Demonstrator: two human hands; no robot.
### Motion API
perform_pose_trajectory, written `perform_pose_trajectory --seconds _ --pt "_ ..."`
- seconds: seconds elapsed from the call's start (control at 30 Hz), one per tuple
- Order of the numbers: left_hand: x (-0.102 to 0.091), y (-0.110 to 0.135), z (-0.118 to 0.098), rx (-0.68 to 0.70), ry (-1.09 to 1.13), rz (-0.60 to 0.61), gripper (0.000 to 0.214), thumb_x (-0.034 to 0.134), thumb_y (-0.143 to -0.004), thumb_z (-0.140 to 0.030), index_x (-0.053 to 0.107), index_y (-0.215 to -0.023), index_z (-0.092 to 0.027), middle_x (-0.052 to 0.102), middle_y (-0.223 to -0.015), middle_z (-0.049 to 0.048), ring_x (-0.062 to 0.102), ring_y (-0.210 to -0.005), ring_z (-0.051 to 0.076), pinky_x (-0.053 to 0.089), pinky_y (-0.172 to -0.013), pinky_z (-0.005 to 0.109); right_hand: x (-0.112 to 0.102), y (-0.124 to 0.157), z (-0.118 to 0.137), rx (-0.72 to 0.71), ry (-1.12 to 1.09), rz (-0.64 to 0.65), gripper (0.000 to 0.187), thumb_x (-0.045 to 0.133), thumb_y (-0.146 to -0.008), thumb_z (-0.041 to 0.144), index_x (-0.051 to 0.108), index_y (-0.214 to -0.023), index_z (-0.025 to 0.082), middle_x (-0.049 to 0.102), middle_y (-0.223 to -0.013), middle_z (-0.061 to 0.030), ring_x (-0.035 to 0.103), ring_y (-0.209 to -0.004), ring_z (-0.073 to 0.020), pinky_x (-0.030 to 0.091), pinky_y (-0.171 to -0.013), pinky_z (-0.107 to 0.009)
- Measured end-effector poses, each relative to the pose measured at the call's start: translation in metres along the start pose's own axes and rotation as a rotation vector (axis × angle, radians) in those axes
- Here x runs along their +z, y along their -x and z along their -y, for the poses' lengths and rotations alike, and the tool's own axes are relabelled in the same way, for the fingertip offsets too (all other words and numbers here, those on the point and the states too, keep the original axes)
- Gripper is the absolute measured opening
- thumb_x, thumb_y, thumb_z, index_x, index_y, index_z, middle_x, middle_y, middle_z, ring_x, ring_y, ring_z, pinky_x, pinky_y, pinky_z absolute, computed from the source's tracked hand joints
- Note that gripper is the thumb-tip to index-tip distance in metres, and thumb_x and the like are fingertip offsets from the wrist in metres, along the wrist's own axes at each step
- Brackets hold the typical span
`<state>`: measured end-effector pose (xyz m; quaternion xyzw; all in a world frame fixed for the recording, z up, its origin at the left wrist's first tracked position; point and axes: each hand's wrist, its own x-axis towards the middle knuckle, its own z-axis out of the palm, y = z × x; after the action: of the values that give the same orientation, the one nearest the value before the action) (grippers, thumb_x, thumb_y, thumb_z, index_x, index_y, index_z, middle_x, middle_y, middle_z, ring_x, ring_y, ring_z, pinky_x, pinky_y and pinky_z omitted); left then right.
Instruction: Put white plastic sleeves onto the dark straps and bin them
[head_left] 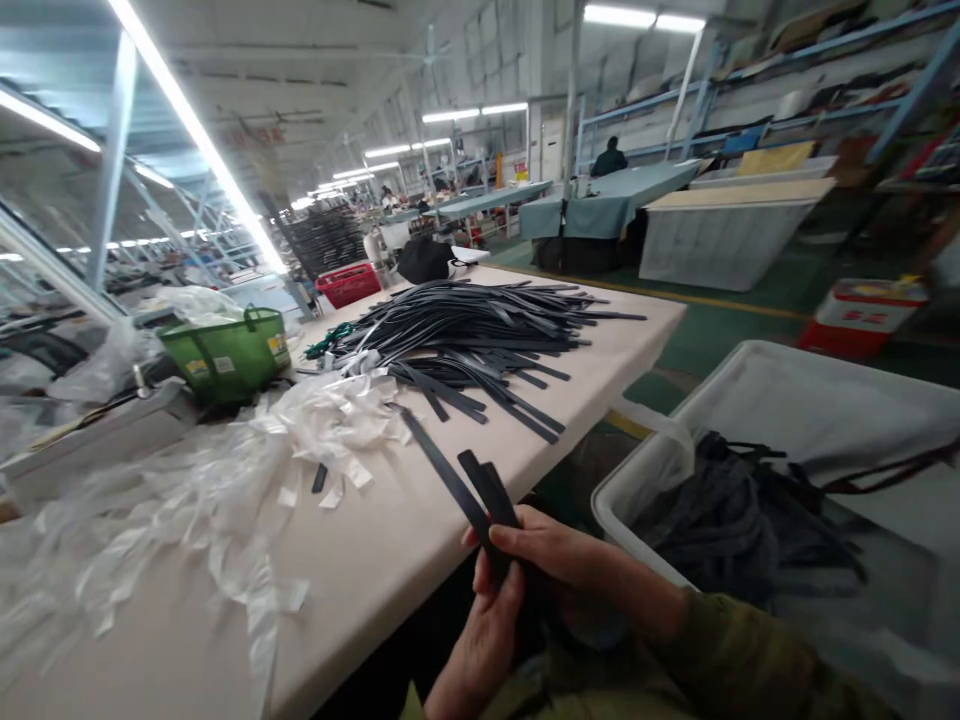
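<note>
Light is cool overhead fluorescent: rows of ceiling tubes (199,135), the nearest clipped to pure white with a soft glow around them. Table (390,560) top is evenly lit, just soft shadows below the strip pile (480,325). Under the table's near edge it drops to near black. White scraps (337,410) shine in spots, smearing toward the table's left end. Wide lens: white bin (817,365) past the table's right edge stretches toward the frame border. Right hand (551,548) and left hand (484,635) fairly clear, held strips (450,478) nearly flat black. Hall past the table's far edge is soft, fine detail lost.
</note>
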<state>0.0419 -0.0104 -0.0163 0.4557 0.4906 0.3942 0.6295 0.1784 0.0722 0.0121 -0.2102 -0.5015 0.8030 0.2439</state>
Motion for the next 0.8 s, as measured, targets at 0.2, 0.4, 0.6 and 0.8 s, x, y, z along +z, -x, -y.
perform_pose_trajectory --seconds 0.2,0.4,0.6,0.8 --pt "-0.01 0.019 0.008 -0.061 0.073 -0.162 0.072 0.052 -0.088 -0.062 0.046 -0.143 -0.017 0.063 -0.13 0.0111 0.045 -0.136 0.03 0.04 -0.111 0.038 0.009 -0.014 -0.026 0.029 -0.047 -0.026 0.049 0.071 -0.081 0.058 0.068 -0.091 0.01 0.073 -0.078 -0.0086 0.068 -0.065 -0.0147 0.05 -0.06 -0.022" --pt "-0.014 0.022 0.011 0.067 0.09 0.072 0.069 0.048 -0.09 -0.063 0.047 -0.143 -0.018 0.067 -0.12 0.0109 0.061 -0.115 0.031 0.048 -0.101 0.044 0.021 -0.008 -0.025 0.105 -0.154 -0.177 0.036 0.079 -0.077 0.049 0.07 -0.091 0.016 0.072 -0.075 -0.0042 0.068 -0.068 -0.0168 0.053 -0.063 -0.026" --pt "-0.027 0.016 0.04 0.15 -0.477 0.184 0.062 0.029 -0.093 -0.064 0.069 -0.117 -0.023 0.072 -0.101 0.008 0.068 -0.09 0.027 0.052 -0.081 0.035 0.013 -0.007 -0.008 0.127 -0.22 -0.308 0.036 0.083 -0.07 0.05 0.071 -0.086 0.021 0.058 -0.058 0.002 0.054 -0.05 -0.0125 0.048 -0.047 -0.024" --pt "-0.045 0.029 0.038 0.136 -0.654 0.105 0.04 0.046 -0.092 -0.05 0.073 -0.11 -0.027 0.075 -0.088 0.0057 0.07 -0.081 0.025 0.052 -0.072 0.032 0.003 -0.005 0.002 -0.028 0.037 -0.422 0.042 0.08 -0.066 0.061 0.067 -0.072 0.022 0.042 -0.043 0.0038 0.038 -0.036 -0.0092 0.034 -0.038 -0.023"
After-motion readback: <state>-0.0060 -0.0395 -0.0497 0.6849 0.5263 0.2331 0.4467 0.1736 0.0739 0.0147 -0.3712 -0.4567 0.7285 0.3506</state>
